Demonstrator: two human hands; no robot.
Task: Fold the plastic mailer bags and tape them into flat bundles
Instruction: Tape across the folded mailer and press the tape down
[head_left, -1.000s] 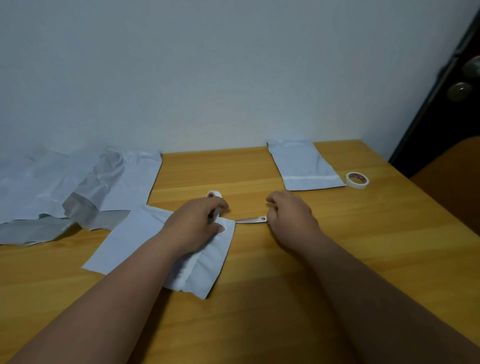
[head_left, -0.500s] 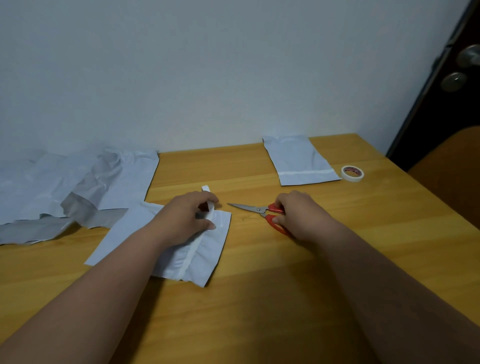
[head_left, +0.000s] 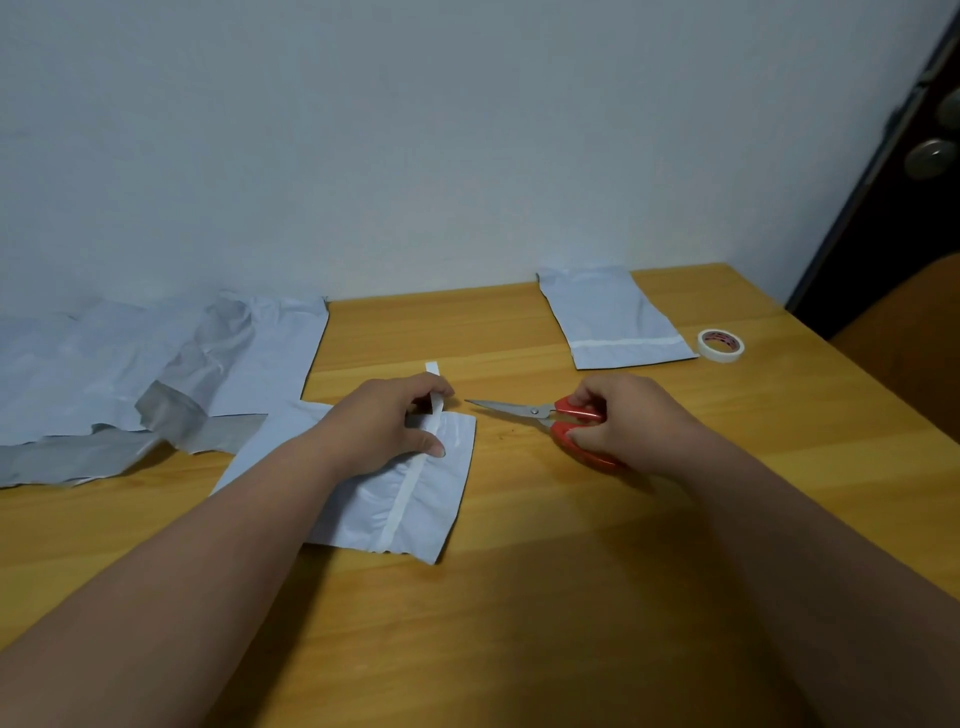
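A folded white mailer bag (head_left: 421, 499) lies on the wooden table (head_left: 571, 597) in front of me, with a strip of white tape (head_left: 410, 488) running down it. My left hand (head_left: 387, 423) rests on the bag and pinches the tape's free upper end, which sticks up past the bag's far edge. To the right, my right hand (head_left: 631, 421) grips the red handles of the scissors (head_left: 550, 421). Their blades are shut and point left toward the tape end, lying low over the table.
A second folded, taped mailer (head_left: 613, 319) lies at the back right, with a roll of white tape (head_left: 720, 344) beside it. Several unfolded white and grey mailers (head_left: 156, 374) are piled at the left against the wall. A dark door (head_left: 914, 182) stands at the right.
My right hand has pulled the scissors to the right, away from the tape end, and the red handles now show. My left hand stays on the bag, holding the tape.
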